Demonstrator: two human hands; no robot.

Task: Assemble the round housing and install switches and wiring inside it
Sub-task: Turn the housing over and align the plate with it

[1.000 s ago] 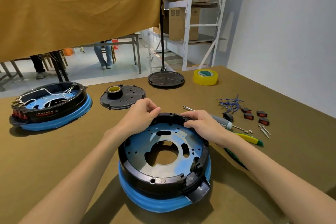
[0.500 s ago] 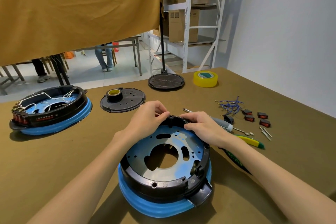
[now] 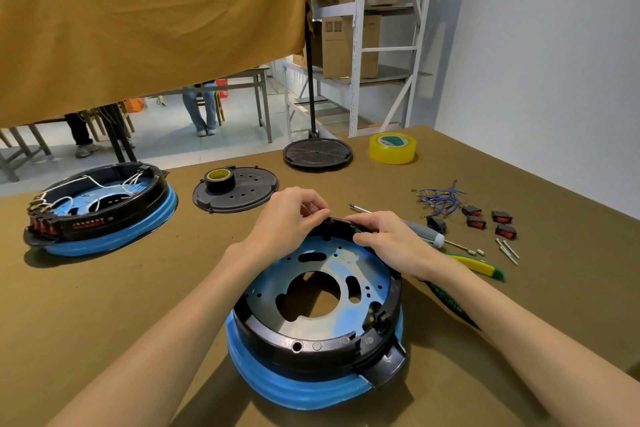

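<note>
- Round housing [image 3: 313,329]: black ring seated on a blue base, blue perforated plate inside, tilted on the table.
- Switches [image 3: 485,218]: small black blocks (red-faced), loose at right.
- Wiring [image 3: 440,198]: tangled blue bundle beside them.

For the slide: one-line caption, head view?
Both hands grip the far rim of the round housing on the table.

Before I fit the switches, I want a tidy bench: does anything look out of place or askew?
Nothing stands out. Both hands, left and right, grip the far rim of the round housing, which sits level; no switches are fitted yet.
</note>
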